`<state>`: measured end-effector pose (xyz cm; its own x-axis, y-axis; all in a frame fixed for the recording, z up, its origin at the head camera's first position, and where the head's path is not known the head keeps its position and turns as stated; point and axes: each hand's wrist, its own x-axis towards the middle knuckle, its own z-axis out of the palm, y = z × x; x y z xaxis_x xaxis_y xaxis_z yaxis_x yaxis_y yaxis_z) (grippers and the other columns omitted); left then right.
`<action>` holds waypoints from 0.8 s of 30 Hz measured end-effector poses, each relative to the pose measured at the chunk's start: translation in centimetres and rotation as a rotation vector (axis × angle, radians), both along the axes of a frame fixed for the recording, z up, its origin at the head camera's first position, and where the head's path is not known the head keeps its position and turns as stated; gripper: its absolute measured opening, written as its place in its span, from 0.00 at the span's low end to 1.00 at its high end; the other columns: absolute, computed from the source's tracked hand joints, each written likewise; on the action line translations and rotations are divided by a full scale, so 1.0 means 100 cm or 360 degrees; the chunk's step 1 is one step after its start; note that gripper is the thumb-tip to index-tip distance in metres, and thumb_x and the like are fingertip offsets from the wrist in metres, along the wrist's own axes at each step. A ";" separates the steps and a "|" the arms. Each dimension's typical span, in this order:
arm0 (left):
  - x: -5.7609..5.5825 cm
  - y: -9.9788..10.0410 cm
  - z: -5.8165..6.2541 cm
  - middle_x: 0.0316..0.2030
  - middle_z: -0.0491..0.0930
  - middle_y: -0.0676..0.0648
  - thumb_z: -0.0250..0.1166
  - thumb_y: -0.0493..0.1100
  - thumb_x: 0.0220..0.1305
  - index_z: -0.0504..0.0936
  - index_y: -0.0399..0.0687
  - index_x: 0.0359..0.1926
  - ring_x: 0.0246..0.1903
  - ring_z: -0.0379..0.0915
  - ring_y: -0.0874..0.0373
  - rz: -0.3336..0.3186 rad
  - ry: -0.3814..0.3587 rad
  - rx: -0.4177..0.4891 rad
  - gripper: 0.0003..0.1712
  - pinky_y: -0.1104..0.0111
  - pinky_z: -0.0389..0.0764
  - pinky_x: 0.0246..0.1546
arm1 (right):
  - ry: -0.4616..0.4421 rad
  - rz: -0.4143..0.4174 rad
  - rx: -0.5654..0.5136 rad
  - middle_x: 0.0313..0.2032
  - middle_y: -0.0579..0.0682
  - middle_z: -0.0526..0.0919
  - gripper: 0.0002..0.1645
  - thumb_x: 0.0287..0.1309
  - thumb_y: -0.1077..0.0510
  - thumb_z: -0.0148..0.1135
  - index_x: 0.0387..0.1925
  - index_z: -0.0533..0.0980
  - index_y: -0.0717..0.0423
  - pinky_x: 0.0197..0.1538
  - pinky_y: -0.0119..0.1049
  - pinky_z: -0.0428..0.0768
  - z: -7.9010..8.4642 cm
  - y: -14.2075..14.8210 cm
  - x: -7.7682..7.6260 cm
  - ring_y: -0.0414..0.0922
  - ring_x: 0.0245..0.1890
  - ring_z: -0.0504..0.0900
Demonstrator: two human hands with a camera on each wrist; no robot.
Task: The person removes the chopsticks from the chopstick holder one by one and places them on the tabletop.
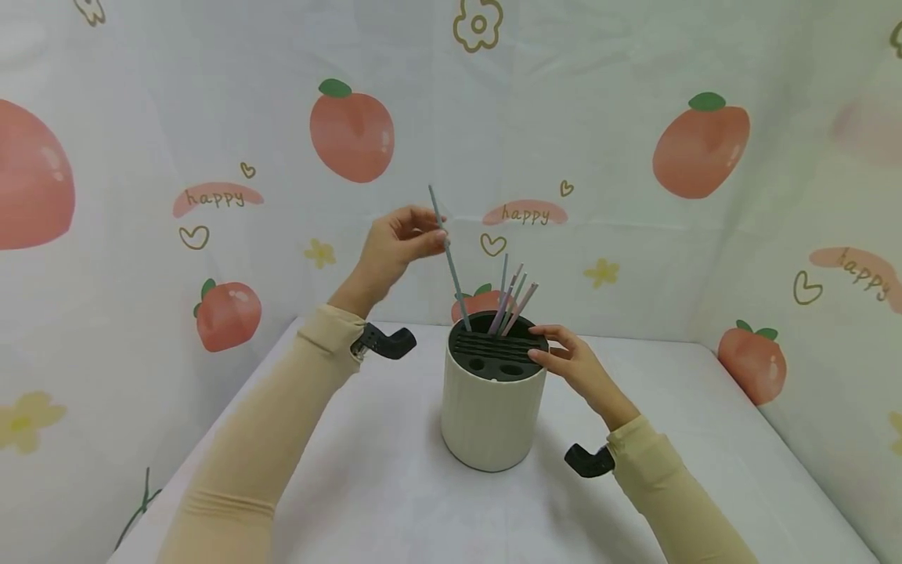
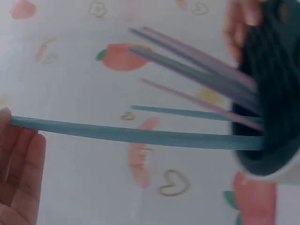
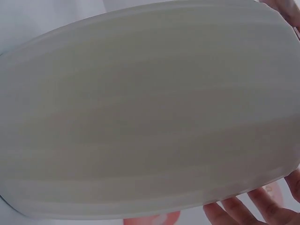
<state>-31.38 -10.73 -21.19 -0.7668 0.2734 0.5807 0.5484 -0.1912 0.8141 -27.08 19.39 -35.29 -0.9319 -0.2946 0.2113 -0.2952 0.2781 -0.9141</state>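
Observation:
Near its upper part, my left hand (image 1: 395,249) pinches a long blue straw (image 1: 454,272) between thumb and fingers. The straw leans left, and its lower end is hidden inside a white ribbed cylindrical holder (image 1: 493,423). In the left wrist view the same blue straw (image 2: 140,136) stretches from the fingertips to the holder's dark opening. My right hand (image 1: 579,368) grips the holder's right rim, thumb and fingers at the black slotted insert (image 1: 496,368). Several pink, purple and blue straws (image 1: 522,307) stand in the rear opening. The holder's wall (image 3: 150,112) fills most of the right wrist view.
The holder stands upright on a white-covered table (image 1: 380,486). Behind it hangs a white backdrop (image 1: 437,47) printed with peaches, flowers and hearts. A black wrist camera (image 1: 390,343) sticks out below the left wrist, and another camera (image 1: 589,460) below the right.

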 end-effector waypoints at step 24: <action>-0.010 -0.052 -0.155 0.34 0.84 0.44 0.62 0.30 0.64 0.71 0.30 0.59 0.29 0.81 0.61 0.0407 -0.0872 -0.0358 0.23 0.71 0.86 0.35 | 0.0026 0.0011 0.0004 0.65 0.61 0.66 0.28 0.65 0.55 0.60 0.64 0.67 0.58 0.61 0.54 0.74 -0.004 0.001 -0.002 0.59 0.61 0.73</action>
